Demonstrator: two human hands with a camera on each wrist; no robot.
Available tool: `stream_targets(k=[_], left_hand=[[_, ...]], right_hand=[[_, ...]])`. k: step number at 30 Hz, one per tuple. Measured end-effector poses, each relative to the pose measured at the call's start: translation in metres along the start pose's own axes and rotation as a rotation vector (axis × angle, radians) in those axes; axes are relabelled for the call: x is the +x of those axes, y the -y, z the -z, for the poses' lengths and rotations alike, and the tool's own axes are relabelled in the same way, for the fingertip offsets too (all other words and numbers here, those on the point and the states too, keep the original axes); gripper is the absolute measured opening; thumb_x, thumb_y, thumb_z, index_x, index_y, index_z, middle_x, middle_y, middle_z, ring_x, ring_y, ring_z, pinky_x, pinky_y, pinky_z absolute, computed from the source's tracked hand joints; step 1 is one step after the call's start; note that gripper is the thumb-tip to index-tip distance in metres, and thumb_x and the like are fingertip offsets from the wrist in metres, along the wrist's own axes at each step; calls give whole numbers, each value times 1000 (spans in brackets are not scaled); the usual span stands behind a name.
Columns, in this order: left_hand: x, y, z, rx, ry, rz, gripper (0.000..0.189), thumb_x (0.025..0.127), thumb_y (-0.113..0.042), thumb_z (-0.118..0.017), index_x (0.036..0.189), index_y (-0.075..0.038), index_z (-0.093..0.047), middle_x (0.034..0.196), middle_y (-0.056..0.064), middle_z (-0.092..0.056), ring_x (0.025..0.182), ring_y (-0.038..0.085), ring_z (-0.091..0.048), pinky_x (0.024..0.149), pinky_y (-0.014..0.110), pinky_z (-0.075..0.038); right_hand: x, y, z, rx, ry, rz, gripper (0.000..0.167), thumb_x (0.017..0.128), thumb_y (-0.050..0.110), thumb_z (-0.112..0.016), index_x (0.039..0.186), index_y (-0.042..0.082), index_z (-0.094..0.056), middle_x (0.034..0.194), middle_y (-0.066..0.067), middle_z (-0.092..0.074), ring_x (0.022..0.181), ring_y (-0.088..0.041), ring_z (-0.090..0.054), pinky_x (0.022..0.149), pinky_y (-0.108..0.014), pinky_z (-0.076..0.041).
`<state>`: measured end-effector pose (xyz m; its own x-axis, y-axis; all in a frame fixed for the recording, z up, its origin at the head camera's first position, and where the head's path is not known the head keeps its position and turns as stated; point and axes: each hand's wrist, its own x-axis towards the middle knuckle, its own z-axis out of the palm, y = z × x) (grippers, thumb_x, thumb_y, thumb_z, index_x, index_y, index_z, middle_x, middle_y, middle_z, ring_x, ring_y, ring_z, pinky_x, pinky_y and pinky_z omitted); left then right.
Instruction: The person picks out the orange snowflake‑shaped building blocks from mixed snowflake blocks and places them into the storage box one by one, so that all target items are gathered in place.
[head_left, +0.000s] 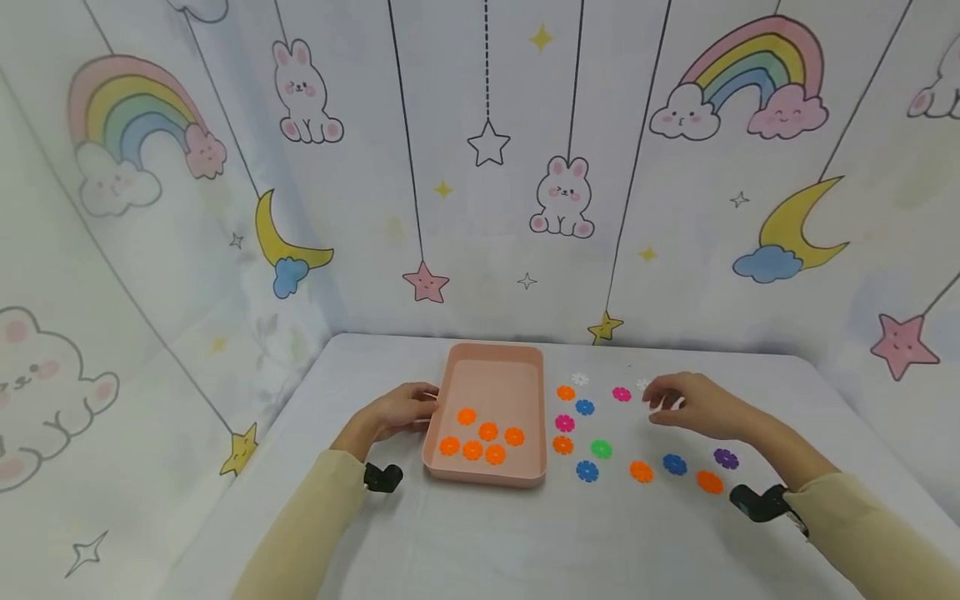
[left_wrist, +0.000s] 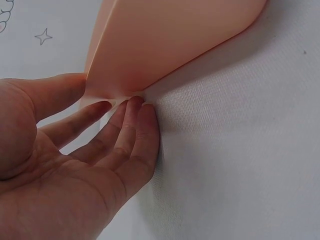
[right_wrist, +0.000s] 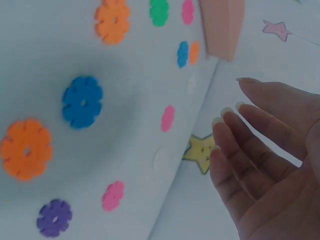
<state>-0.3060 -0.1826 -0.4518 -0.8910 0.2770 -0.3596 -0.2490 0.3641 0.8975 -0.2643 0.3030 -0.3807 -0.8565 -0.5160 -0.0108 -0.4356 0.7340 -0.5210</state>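
Note:
My left hand [head_left: 405,408] holds the side of a pink rectangular tray [head_left: 491,352]. In the left wrist view, its thumb rests against the tray's edge and its fingers [left_wrist: 137,132] curl at the lower corner. Several orange flower-shaped discs [head_left: 488,431] lie in the near half of the tray. Above the table to the right, my right hand [head_left: 701,404] hovers with nothing in it, its fingers loosely bent. Close to its fingertips are a white disc [head_left: 642,385] and a pink disc [head_left: 621,394]. Another pink disc [right_wrist: 113,195] shows in the right wrist view.
Loose discs lie right of the tray: a green disc [head_left: 602,449], a purple disc [head_left: 726,458], blue discs [head_left: 675,464], orange discs [head_left: 641,472] and others. A white cloth covers the table [head_left: 480,542]. A printed curtain [head_left: 360,183] stands behind and at the left.

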Motion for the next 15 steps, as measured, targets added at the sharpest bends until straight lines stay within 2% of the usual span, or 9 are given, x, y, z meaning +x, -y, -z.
stream_targets(k=[9,15], left_hand=[[2,1,-3,-7,4,5,45,103,-12,-60,144,1,-50,138,19,-56,109,24,-64,101,43,-55],[1,0,0,-6,-4,7,45,103,-12,-59,145,1,-48,139,20,-56,111,25,-63,102,44,-54]], right_hand=[[-49,-50,-3,20,43,-50,28,92,17,-76,113,1,-68,96,2,-66,84,-7,-59,69,-22,-56],[-67,-70,-14,95,97,-93,28,91,17,-77,110,0,-68,92,-1,-63,80,-6,-56,69,-22,-54]])
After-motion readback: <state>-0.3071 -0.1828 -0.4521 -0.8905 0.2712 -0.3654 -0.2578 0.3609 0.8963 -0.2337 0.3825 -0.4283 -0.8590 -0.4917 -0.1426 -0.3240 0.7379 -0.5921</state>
